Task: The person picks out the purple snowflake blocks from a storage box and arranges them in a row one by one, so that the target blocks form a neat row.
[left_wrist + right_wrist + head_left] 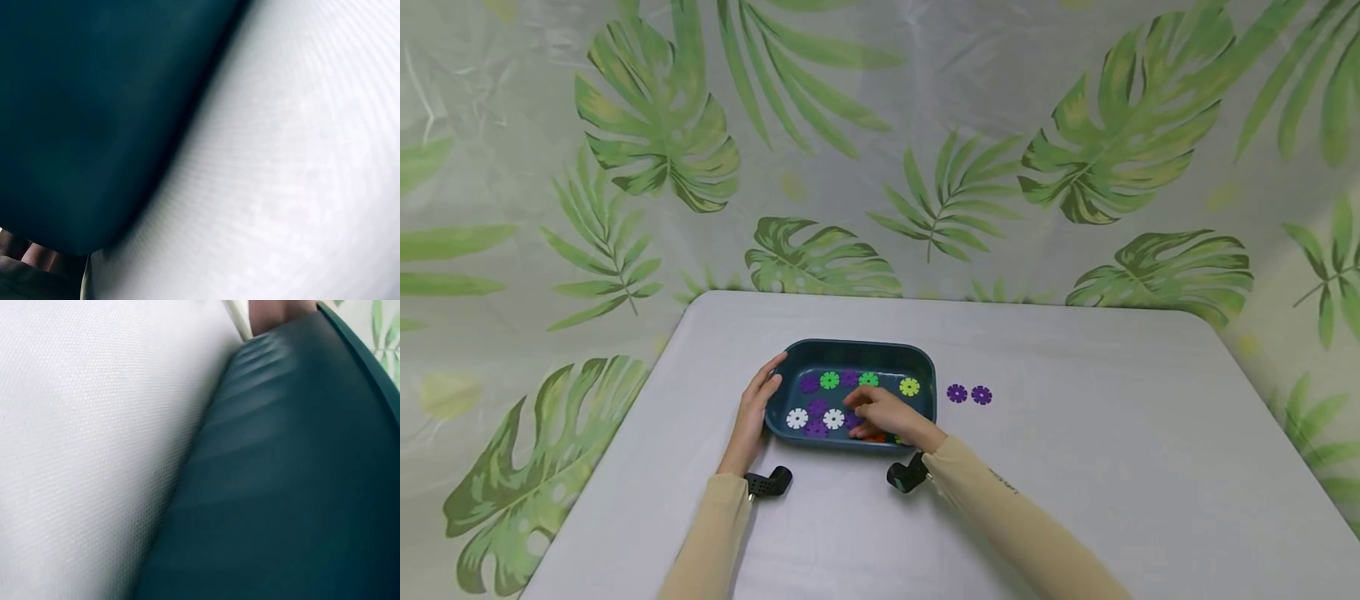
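Observation:
A dark teal plastic tub (850, 342) stands on the table with several flower-shaped snowflake discs inside. Purple discs (808, 383), white discs (797, 418), green discs (830, 380) and a yellow disc (909, 387) lie on its bottom. My left hand (756, 404) holds the tub's left end, thumb at the rim. My right hand (883, 412) reaches over the near right side into the tub, its thumb and fingers spread apart just over the discs. A purple disc shows between them, and an orange-red disc (874, 437) is partly hidden under the hand.
Two purple snowflake discs (969, 394) lie side by side on the white tablecloth (1097, 433), right of the tub. A leaf-patterned curtain (940, 200) hangs behind the table. Both wrist views show mostly the tub's outer wall (269, 475) and the cloth.

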Demonstrator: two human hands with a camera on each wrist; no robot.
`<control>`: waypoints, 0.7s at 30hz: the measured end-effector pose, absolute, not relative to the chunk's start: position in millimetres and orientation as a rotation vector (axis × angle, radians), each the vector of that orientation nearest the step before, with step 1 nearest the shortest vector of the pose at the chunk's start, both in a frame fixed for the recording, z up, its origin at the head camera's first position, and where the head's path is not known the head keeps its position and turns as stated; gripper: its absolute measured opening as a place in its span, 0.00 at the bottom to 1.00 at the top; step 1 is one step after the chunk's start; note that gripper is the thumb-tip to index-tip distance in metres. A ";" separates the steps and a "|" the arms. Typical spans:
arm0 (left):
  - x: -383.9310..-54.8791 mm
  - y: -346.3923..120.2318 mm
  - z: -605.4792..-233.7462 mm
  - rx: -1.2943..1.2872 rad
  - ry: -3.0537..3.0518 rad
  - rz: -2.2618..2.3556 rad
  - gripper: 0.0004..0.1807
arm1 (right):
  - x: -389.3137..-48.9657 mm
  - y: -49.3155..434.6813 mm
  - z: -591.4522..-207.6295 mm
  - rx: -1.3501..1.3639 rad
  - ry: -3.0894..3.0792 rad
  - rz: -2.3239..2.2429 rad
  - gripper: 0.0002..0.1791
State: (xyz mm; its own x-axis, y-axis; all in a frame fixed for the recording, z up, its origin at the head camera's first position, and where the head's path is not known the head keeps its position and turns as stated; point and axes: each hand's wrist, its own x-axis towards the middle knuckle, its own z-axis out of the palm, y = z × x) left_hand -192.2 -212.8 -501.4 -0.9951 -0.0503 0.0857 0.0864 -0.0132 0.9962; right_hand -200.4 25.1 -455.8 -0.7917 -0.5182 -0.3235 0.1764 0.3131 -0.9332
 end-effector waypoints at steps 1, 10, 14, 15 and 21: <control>-192.2 -212.6 -501.6 -0.039 -2.131 -2.172 0.22 | -200.3 24.5 -456.0 -0.298 2.004 -1.520 0.16; -191.6 -211.4 -501.3 -0.041 -2.119 -2.190 0.22 | -202.1 19.0 -460.8 -0.251 2.115 -1.497 0.13; -191.9 -211.5 -501.6 -0.047 -2.131 -2.180 0.23 | -201.8 22.0 -460.8 -0.261 2.128 -1.502 0.12; -191.8 -211.5 -501.6 -0.047 -2.133 -2.176 0.23 | -201.7 23.7 -459.8 -0.269 2.115 -1.517 0.12; -190.6 -211.5 -501.1 -0.043 -2.136 -2.162 0.22 | -204.1 43.4 -446.3 -0.359 2.068 -1.628 0.13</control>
State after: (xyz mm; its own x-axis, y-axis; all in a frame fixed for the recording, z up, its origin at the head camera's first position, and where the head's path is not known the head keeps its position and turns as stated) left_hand -190.6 -211.5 -501.1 -0.9944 -0.0524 0.0916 0.0923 -0.0099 0.9957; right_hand -204.1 43.4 -446.3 -0.8499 -0.4845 -0.2073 0.0877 0.2579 -0.9622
